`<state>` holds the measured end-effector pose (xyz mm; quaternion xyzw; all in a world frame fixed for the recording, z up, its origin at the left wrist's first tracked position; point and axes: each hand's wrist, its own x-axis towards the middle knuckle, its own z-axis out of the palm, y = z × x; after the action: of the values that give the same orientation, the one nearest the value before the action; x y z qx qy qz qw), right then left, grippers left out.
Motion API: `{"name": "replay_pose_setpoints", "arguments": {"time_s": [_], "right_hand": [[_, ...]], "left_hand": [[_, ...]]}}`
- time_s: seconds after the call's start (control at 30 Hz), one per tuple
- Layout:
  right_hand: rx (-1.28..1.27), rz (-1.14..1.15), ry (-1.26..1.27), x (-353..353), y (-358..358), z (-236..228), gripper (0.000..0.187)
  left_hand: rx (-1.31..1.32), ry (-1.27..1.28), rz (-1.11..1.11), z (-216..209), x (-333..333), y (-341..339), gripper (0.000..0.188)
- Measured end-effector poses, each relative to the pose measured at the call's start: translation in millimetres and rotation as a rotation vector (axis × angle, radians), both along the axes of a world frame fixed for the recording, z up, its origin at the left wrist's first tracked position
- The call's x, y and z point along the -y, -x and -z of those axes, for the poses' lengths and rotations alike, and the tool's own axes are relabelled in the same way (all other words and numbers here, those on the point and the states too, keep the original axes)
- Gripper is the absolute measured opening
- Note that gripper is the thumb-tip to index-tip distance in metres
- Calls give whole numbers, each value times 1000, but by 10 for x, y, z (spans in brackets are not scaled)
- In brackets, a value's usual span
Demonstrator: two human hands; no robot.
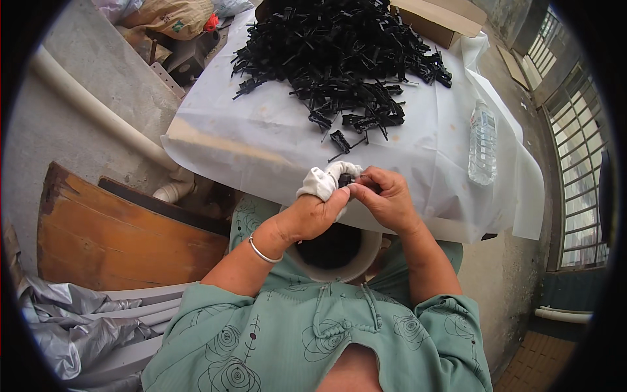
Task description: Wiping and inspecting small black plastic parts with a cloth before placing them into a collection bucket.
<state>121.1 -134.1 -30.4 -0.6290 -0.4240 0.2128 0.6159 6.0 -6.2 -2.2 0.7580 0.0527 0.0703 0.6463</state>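
Observation:
My left hand (315, 210), its fingers wrapped in white cloth (319, 183) that may be part of a glove, is closed around a small black plastic part (345, 178). Against that part, my right hand (386, 196) is bare, thumb and forefinger pinched together; whatever sits between the fingertips is hidden. Both hands meet just past the near edge of the table, above a pale bucket (373, 253) with a dark inside between my knees. A loose black part (339, 141) with a thin pin lies on the table just beyond my hands.
A big heap of similar black parts (339, 55) covers the far side of the table, which has a white plastic sheet (228, 127). A cardboard box (439, 23) stands behind it. At right is a clear bottle (482, 145); at left, a wooden board (124, 238) and a pipe (98, 111).

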Motion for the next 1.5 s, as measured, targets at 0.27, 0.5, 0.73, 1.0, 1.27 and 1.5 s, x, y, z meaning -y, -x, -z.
{"name": "replay_pose_setpoints", "arguments": {"time_s": [0.27, 0.5, 0.73, 1.0, 1.27, 1.5], "right_hand": [[-61, -3, 54, -21, 13, 20, 16], [-70, -96, 60, 22, 41, -71, 24], [126, -90, 176, -40, 70, 11, 25], [-15, -149, 200, 6, 72, 0, 26], [276, 256, 99, -35, -118, -38, 23], [470, 352, 44, -58, -179, 51, 17]], "left_hand": [[-27, -79, 8, -36, -22, 20, 26], [76, -219, -51, 79, -54, 10, 26], [156, -318, -149, 164, 43, -54, 21], [59, -616, -88, 71, -9, 95, 28], [-2, -969, -298, 42, -352, -583, 23], [-259, -1048, -279, 101, -287, -803, 26]]}}
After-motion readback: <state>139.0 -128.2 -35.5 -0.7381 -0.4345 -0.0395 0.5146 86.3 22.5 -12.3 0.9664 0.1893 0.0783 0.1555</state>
